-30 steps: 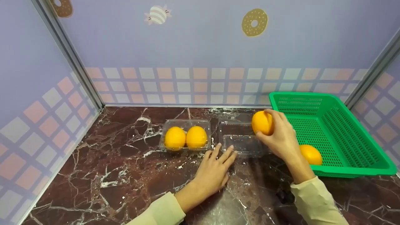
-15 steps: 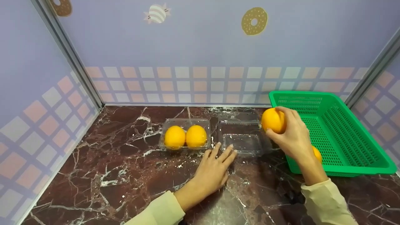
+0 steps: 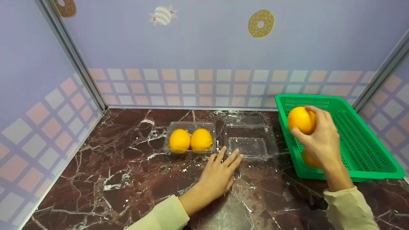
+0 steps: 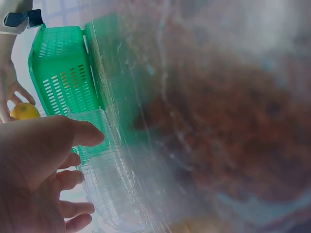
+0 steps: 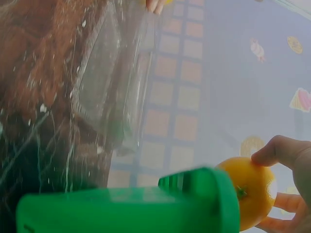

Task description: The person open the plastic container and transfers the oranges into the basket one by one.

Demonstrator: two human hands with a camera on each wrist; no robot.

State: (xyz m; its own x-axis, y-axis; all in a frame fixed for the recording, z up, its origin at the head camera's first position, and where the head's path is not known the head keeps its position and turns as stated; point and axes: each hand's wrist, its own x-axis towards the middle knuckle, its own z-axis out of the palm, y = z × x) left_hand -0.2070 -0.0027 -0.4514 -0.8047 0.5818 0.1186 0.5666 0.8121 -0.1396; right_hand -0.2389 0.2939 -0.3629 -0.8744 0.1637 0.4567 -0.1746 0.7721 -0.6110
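Note:
My right hand (image 3: 322, 140) grips an orange (image 3: 301, 120) between thumb and fingers, over the left side of the green basket (image 3: 377, 175). In the right wrist view the held orange (image 5: 248, 191) shows its stem end, above the basket's rim. A second orange (image 3: 309, 159) lies in the basket, partly hidden by the right hand. My left hand (image 3: 217, 175) rests with fingers spread at the near edge of a clear plastic container (image 3: 250, 147) that has nothing in it. Its fingers (image 4: 68, 179) appear beside that container in the left wrist view.
Left of the bare container, another clear plastic container (image 3: 191, 125) holds two oranges (image 3: 179, 140) side by side. Everything stands on a dark red marbled tabletop (image 3: 127, 191). A printed wall (image 3: 204, 48) rises behind, with side panels to left and right.
My right hand has carried the orange rightward, from over the bare container to over the green basket. The left hand has stayed in place.

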